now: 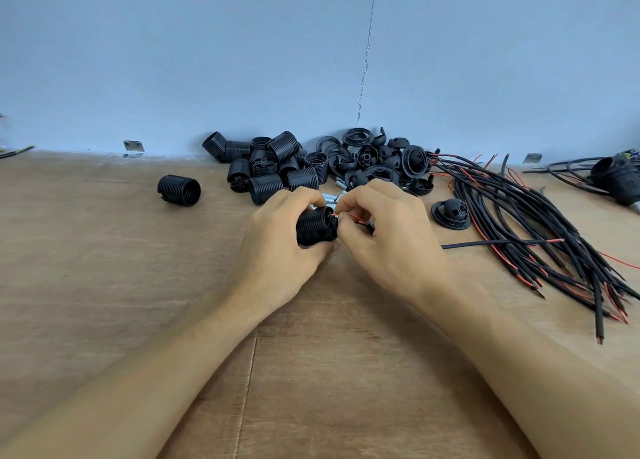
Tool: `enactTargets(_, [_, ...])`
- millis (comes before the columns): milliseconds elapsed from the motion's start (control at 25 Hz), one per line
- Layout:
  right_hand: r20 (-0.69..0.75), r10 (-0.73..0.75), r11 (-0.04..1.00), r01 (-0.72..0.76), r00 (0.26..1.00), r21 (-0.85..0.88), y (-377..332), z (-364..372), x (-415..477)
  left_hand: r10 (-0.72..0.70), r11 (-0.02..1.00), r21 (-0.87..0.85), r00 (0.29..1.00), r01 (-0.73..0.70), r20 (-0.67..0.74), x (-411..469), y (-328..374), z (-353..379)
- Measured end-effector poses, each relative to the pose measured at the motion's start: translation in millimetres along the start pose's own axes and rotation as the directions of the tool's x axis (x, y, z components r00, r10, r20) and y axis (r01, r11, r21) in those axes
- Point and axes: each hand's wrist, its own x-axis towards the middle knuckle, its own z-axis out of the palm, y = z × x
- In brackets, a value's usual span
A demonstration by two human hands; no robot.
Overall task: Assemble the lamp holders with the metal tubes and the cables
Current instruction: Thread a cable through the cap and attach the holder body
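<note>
Black ribbed lamp holder (316, 225), mid-bench, gripped by left hand (277, 247); right hand (384, 236) pinches red-black cable (358, 220) at its end, joint itself hidden. Metal tubes (330, 198) mostly concealed behind both hands.

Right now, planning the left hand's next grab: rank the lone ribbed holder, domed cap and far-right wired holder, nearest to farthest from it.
1. Lone ribbed holder, left of the left hand.
2. Domed cap, past the right hand.
3. Wired holder, far right.
</note>
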Motion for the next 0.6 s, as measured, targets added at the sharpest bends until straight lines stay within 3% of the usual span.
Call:
enactTargets(320, [0.006, 0.102, 0.989, -0.102, 0.995, 0.106, -4.4, -2.8, -0.7, -0.067, 0.993, -0.092, 0.997, 0.07, 0.035, 0.1, -6.6, 2.0])
enactTargets(600, [-0.007, 0.085, 0.983, -0.082, 0.996, 0.163, -5.0, -4.9, -2.1, -0.059, 0.993, -0.102, 0.998, 0.061, 0.028, 0.8, -10.6, 3.3])
